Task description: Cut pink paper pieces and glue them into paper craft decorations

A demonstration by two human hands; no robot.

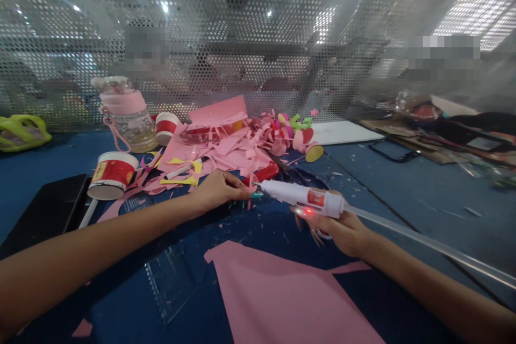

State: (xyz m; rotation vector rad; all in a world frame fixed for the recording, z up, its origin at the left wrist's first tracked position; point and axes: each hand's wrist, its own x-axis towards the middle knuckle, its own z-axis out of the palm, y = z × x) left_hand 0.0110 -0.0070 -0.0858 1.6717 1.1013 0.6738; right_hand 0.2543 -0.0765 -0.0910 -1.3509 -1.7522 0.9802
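My right hand (342, 228) is closed round a white hot glue gun (300, 196) with a red light on its grip and a long clear glue stick (423, 242) trailing to the right. The gun's nozzle points left. My left hand (220, 188) reaches across the blue table (403, 183), fingers pinched together right at the nozzle tip on a small piece that I cannot make out. A large pink paper sheet (282, 295) lies flat in front of me, under both forearms.
A heap of pink and yellow paper scraps (217, 145) lies behind the hands, with coloured paper curls (288, 129). A tipped red paper cup (112, 174), a second cup (166, 126), a pink-lidded bottle (129, 113), a black tablet (44, 209), a clear ruler (173, 279) and a perforated screen (242, 37) surround them.
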